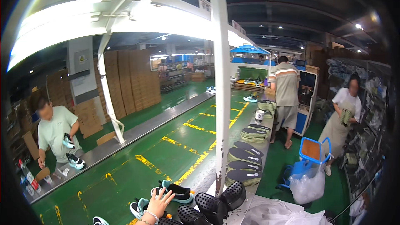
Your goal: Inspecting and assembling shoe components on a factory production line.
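My left hand [157, 206], with a beaded bracelet at the wrist, reaches up from the lower edge with its fingers spread. It is over or against a black and light-blue sneaker [180, 193]; whether it touches cannot be made out. Another light-blue and black sneaker [138, 209] lies just left of it, and part of a third sneaker [100, 221] shows at the lower edge. To the right of the hand sit several black perforated clogs [208, 206], close together by the white post. My right hand is out of view.
A green conveyor belt [156, 152] with yellow markings runs away ahead. A white post [221, 100] rises at its right side, beside stacked insoles [244, 164]. Across the belt a person [58, 129] handles sneakers. Two people stand at right, near a blue chair [310, 158].
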Demonstrator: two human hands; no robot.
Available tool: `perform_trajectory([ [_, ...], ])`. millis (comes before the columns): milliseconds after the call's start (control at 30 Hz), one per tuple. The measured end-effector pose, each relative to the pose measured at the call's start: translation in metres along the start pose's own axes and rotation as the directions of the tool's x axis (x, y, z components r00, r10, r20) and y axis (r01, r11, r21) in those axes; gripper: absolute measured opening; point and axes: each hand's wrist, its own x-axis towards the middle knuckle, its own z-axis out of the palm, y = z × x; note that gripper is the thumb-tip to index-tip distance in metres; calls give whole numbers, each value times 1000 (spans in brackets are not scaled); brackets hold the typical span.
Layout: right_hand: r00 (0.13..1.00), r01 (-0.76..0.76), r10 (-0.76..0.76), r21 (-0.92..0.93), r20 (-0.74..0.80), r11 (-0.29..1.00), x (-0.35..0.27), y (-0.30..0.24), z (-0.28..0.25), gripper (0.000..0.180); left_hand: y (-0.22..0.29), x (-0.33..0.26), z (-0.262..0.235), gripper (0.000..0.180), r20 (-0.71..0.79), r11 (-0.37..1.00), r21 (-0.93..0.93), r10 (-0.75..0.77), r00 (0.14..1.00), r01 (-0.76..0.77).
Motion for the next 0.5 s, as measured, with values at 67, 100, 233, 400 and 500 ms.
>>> perform_trajectory([
  [67,1000,11,-11,-24,-3,1000,-1,0,0,15,1,5,-4,68,31,1000,16,14,999,-15],
  [100,998,57,-57,-40,-11,998,-1,0,-1,14,3,3,-6,65,73,1000,30,4,997,-6],
  [233,987,144,-148,-71,-56,987,0,11,1,13,4,-12,-11,41,143,997,79,-26,989,15],
  [400,1000,24,-24,-24,17,999,6,18,1,13,-10,-56,-8,18,155,994,46,-106,982,100],
  [500,993,-46,49,-26,107,999,7,9,-6,13,-13,-81,-22,16,240,988,70,-154,958,141],
])
